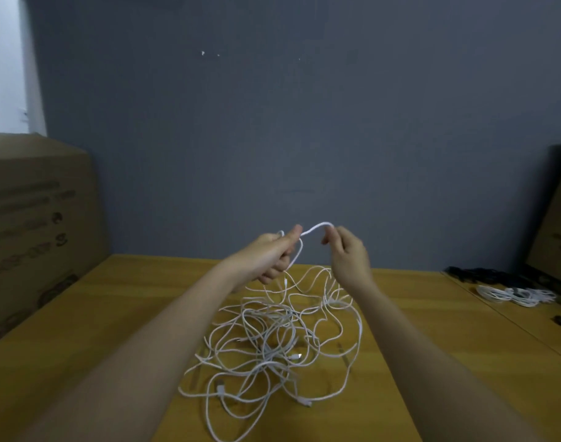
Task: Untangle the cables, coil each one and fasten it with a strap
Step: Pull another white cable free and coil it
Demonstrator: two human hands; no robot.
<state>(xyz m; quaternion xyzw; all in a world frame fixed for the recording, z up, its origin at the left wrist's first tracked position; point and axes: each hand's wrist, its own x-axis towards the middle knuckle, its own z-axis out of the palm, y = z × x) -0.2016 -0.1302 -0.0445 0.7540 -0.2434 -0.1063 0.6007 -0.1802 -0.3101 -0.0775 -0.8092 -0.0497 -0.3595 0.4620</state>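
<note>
Tangled cables (273, 346) below; both grips, left hand (273, 253) and right hand (346, 253), pinch one cable (314, 228).

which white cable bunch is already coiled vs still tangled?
The small white bundle at the table's far right edge, beside the black cables, looks coiled. The big white pile at centre is loose and tangled; both hands hold a strand lifted from it.

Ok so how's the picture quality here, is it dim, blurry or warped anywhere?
Head view: dim, flat light with a bright patch at the upper left edge; no glare on the wooden table. The left hand, right hand and the white cable between them look slightly soft. Print on the cardboard box is smeared. Wide-angle bending stretches the edges.
</note>
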